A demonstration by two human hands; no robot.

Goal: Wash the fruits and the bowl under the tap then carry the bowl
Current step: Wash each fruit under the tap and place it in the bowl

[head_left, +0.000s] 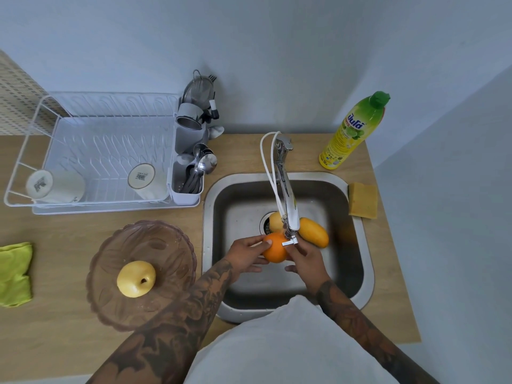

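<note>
- Both forearms reach in over the sink (pixel 357 273), and the orange (pixel 274 249) sits right between the two hands, just under the tap (pixel 288 212) spout.
- Left hand (pixel 243 254) cups it, fingers (pixel 259 242) curled round the near-left side; right hand (pixel 307 259) grips the other side, its fingers wrapped on the fruit.
- Whether water is running, I cannot tell.
- Just beyond the fingers, a mango (pixel 314 231) and a paler fruit (pixel 275 221) wait on the sink floor, likely unwashed.
- Left of the hands, on the worktop (pixel 69 328), the bowl (pixel 110 295) holds one yellow apple (pixel 135 278).
- By my reckoning, roughly halfway: more fruit, then bowl, then carrying.
</note>
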